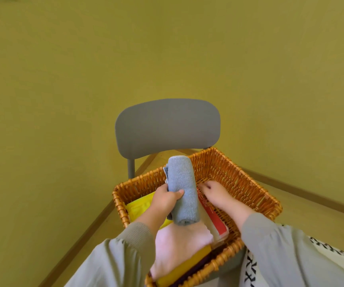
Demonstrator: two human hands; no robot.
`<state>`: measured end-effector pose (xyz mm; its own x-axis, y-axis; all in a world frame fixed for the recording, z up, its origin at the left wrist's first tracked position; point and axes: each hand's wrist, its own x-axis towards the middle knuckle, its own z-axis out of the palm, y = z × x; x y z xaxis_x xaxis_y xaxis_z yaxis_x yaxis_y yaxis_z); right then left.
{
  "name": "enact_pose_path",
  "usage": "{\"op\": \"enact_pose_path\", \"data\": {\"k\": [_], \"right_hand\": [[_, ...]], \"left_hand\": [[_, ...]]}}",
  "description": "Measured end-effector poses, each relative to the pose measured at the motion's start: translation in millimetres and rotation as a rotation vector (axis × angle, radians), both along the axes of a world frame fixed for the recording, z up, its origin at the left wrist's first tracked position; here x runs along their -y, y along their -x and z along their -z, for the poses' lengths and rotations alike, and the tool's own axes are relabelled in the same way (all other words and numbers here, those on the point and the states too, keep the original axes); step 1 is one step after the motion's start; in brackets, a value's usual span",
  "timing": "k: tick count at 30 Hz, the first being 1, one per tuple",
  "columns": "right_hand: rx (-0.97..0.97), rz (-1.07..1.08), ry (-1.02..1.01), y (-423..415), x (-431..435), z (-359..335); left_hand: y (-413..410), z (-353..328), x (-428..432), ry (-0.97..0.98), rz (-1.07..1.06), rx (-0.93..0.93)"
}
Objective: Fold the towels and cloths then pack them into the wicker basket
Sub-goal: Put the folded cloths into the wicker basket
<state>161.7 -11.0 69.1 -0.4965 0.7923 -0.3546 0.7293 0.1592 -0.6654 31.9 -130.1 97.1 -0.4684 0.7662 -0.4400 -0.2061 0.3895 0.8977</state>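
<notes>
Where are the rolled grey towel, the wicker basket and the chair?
rolled grey towel (184, 177), head view, middle of the roll's terry surface.
wicker basket (224, 168), head view, inner face of the far woven wall.
chair (167, 129), head view, centre of the grey backrest.

Grey chair (167, 129) behind seemingly wooden table (320, 218)

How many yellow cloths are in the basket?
2. One yellow cloth lies at the wicker basket's left side under the left hand; the other yellow cloth at its near edge, beside the pink cloth. More may be hidden.
</notes>
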Motion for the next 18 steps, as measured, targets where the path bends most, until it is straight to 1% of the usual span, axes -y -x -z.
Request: {"op": "enact_pose_path", "data": {"k": [2, 3, 5, 8, 11, 12, 13, 15, 16, 17, 18], "right_hand": [[-0.333, 0.108, 0.309, -0.1, 2.0, -15.9], [-0.449, 0.116, 0.431, -2.3, 3.2, -23.4], [-0.548, 0.048, 0.518, -9.0, 5.6, -36.2], [-0.540, 0.045, 0.446, -19.5, 5.8, -41.6], [-0.509, 0.139, 0.309, -28.1, -7.6, -45.5], [-0.480, 0.170, 0.246, -31.3, -15.6, -46.9], [-0.441, 0.198, 0.169, -35.5, -24.0, -50.3], [-0.279, 0.213, 0.002, -43.0, -41.2, -53.7], [-0.179, 0.202, -0.058, -45.4, -47.3, -50.9], [-0.068, 0.185, -0.098, -46.6, -52.2, -44.4], [0.044, 0.162, -0.137, -47.1, -54.8, -36.1]], "left_hand": [[-7.2, -1.3, -2.5, -0.013, 0.017, 0.001], [-11.4, -1.3, -4.6, -0.022, 0.025, 0.002], [-20.1, -0.3, -9.6, -0.048, 0.022, 0.022], [-33.9, 0.8, -17.3, -0.090, 0.064, 0.039], [-44.7, 0.5, -27.0, -0.129, 0.163, 0.087], [-46.9, 1.0, -29.4, -0.121, 0.218, 0.024], [-46.9, 2.5, -32.0, -0.092, 0.312, -0.169], [-46.9, 14.6, -38.7, 0.066, 0.562, -0.749], [-47.8, 19.4, -39.7, 0.174, 0.676, -1.001], [-49.4, 26.0, -42.0, 0.280, 0.757, -1.177], [-52.3, 34.0, -45.6, 0.366, 0.819, -1.282]]}}
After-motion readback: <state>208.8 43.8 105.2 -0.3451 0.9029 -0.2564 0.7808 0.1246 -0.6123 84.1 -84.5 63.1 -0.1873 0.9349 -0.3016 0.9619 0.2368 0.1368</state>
